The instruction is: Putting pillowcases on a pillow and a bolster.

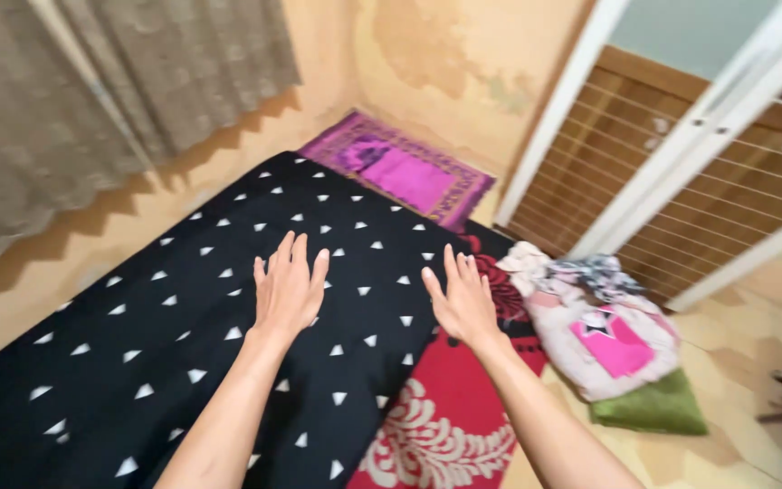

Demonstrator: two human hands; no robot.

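Both hands hover flat over a black sheet (165, 335) dotted with small white triangles, which covers a low mattress running from seven o'clock up toward twelve o'clock in the head view. The left hand (289, 288) is spread palm-down above the middle of the sheet, its fingers (296, 254) fully extended and holding nothing; whether the palm actually touches the cloth cannot be told. The right hand (463, 303) is likewise open and empty, fingers straight, poised over the sheet's right-hand edge where the black cloth meets a red blanket (450, 417) with a white floral pattern at five o'clock. The work in hand looks like smoothing or spreading the sheet across the mattress, at the stage where the cloth already lies mostly flat. A further stroke would, by my judgement, call for flat palms and even outward pressure toward the edges. At three o'clock lies a heap of pink and white clothing (604, 335) on a green cushion (653, 407), and at one o'clock a purple mat (405, 172) rests against the wall.
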